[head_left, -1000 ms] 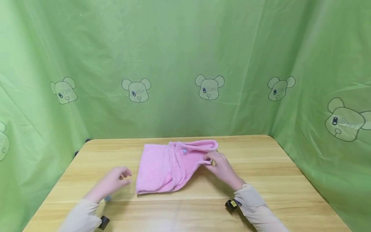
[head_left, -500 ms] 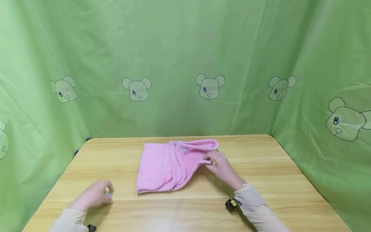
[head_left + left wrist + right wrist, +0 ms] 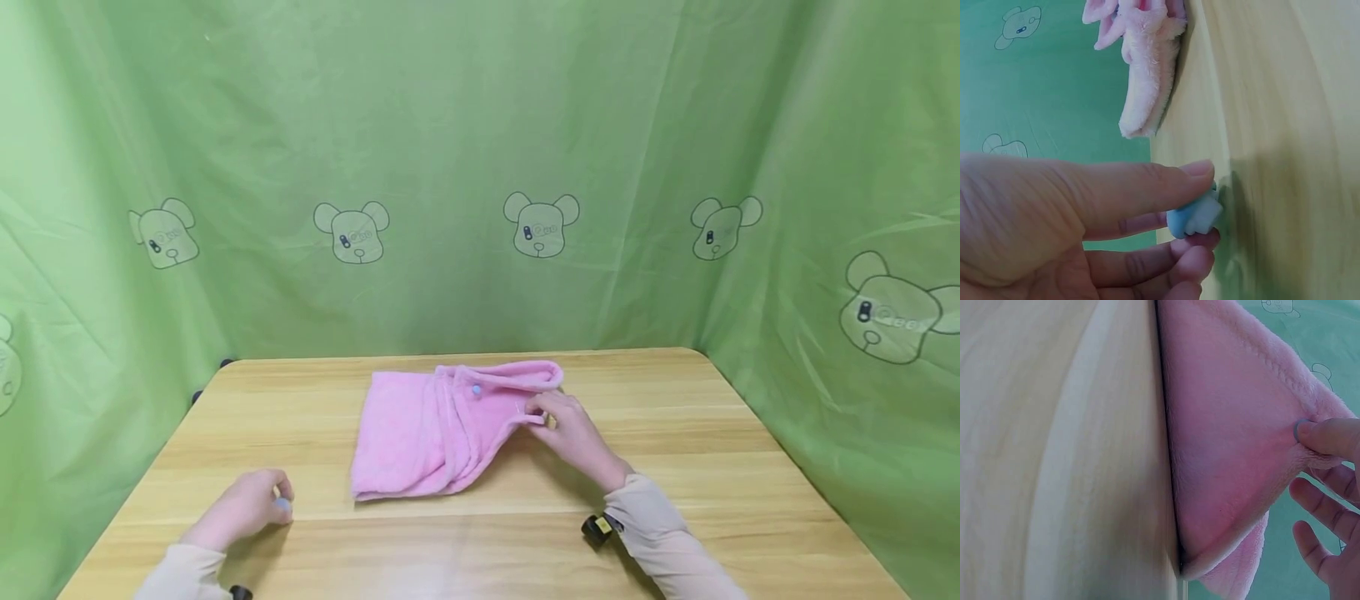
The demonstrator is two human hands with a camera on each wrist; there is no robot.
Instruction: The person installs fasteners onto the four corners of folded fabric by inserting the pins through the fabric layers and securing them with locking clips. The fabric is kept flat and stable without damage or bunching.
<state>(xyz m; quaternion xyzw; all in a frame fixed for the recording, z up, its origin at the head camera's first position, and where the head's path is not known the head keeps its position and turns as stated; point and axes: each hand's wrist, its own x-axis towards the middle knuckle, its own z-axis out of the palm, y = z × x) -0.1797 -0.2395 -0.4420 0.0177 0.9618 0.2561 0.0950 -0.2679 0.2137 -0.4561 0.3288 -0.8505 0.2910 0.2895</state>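
A pink plush towel (image 3: 401, 433) lies folded in the middle of the table, its right part gathered into folds with a small blue button (image 3: 477, 390) on it. My right hand (image 3: 573, 433) pinches the towel's right edge between thumb and fingers and lifts it off the table; a bluish-grey rim shows at the thumb tip (image 3: 1300, 430) in the right wrist view. At the front left, my left hand (image 3: 243, 504) pinches a small light-blue and white piece (image 3: 1196, 215) between thumb and fingertips, close over the tabletop. Its exact kind I cannot tell.
The wooden table (image 3: 465, 550) has its far edge by a green curtain (image 3: 450, 125) printed with bear heads, which also hangs at both sides. A black wrist camera (image 3: 597, 530) sits by the right cuff.
My left hand has moved left and toward me, away from the towel, and taken hold of the small blue piece on the table. The right hand and towel stay put.
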